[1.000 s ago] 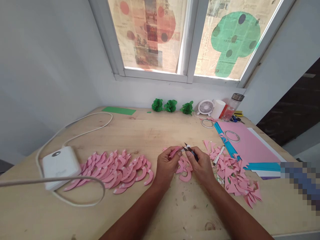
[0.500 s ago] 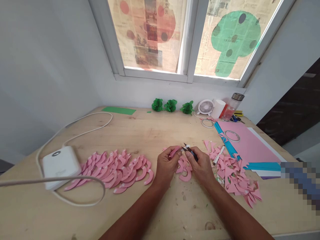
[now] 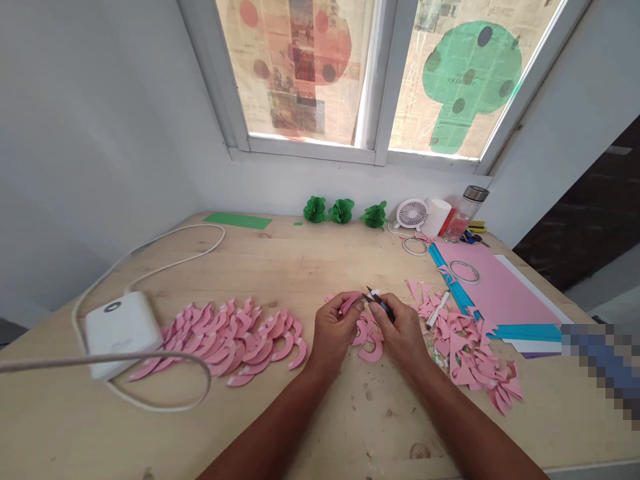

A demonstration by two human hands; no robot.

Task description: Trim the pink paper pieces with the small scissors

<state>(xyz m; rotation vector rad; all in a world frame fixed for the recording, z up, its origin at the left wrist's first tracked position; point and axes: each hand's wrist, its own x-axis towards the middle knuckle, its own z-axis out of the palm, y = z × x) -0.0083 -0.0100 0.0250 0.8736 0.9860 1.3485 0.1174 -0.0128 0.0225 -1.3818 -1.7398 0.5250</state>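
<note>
My left hand [image 3: 334, 328] is closed on a folded pink paper piece [image 3: 351, 303], pinched between thumb and fingers. In my right hand [image 3: 404, 328] is a pair of dark-bladed scissors [image 3: 378, 302], held with the fingers wrapped round the handles. The blades are parted, their tips beside the fingertips of my left hand, close to the paper. Part of the handles is hidden by my fingers. Several curved pink paper pieces [image 3: 371, 351] lie on the table under and between my hands.
To the left lie many overlapping pink paper arcs [image 3: 240, 340] and a white box with a cable [image 3: 123, 330]. Pink scraps [image 3: 463, 353] and a white pen [image 3: 438, 310] are at the right. Behind stand green paper ornaments [image 3: 341, 211], a small fan [image 3: 411, 214] and a bottle [image 3: 463, 217].
</note>
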